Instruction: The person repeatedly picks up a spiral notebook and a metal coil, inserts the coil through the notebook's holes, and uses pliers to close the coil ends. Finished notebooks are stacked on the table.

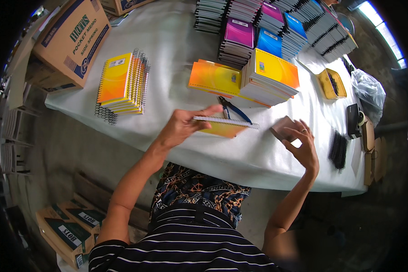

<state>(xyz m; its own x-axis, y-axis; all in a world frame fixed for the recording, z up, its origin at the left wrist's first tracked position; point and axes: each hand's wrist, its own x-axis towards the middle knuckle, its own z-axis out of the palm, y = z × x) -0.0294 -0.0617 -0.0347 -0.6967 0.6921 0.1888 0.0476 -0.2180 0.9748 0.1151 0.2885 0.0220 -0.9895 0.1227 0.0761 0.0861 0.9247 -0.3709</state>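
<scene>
My left hand [182, 126] holds a yellow-orange notebook [225, 127] by its near edge, lifted just above the white table [177, 68]. Its white page edges face up. My right hand [301, 144] grips a small brown card-like block [283, 128] to the right of the notebook. Blue-handled pliers [233, 110] lie on the table just behind the notebook. A stack of yellow spiral-bound notebooks [121, 84] rests at the left. Stacks of orange and yellow notebooks [245, 77] lie in the middle.
Piles of purple and blue notebooks [258, 31] fill the far side. A cardboard box [72, 41] stands at the table's left end. A yellow tray [332, 84], black spiral coils [337, 147] and a plastic bag [369, 93] are at the right. More boxes [70, 229] sit on the floor.
</scene>
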